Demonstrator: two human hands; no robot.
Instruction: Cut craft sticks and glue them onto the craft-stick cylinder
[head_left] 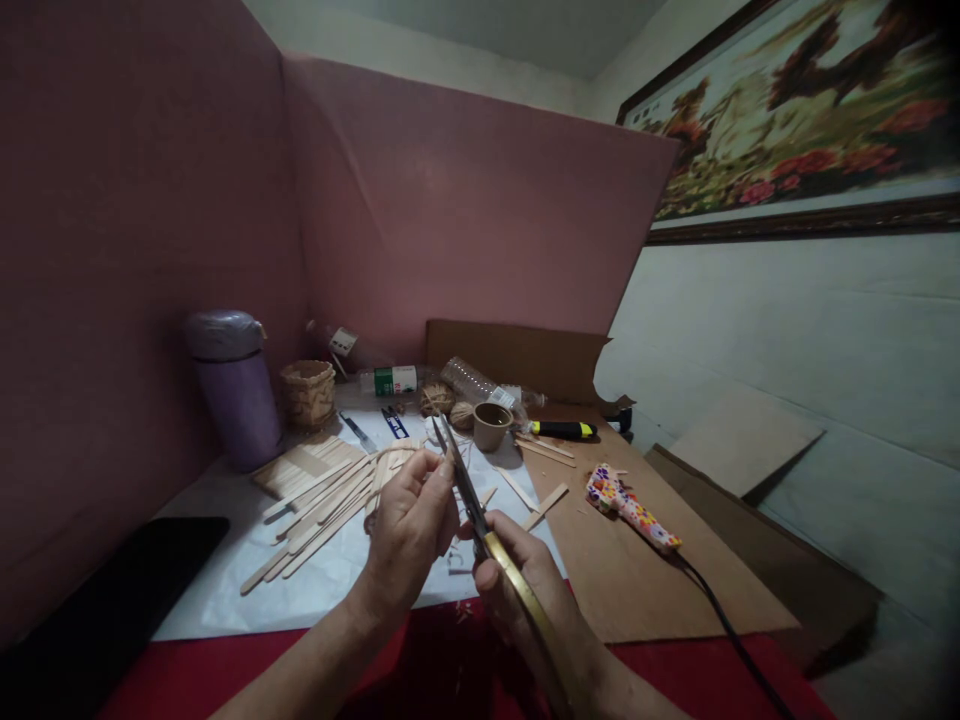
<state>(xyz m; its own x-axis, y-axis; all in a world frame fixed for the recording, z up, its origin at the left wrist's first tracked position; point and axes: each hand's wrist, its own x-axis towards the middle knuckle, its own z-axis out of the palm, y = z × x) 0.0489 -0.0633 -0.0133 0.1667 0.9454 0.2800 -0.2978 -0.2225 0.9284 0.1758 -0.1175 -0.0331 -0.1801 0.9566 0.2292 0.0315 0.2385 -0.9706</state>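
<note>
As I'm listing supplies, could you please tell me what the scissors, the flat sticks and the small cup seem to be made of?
Scissors: apparently metal, by their dark and brassy sheen.
Flat sticks: likely bare wood, pale and matte.
Small cup: perhaps plastic; its smooth, brownish surface leaves this open.

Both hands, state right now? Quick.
Left hand: closed, thumb against fingers, by the scissors' blades; what's in its grip, if anything, can't be told.
Right hand: closed, holding the scissors by the handles.
</note>
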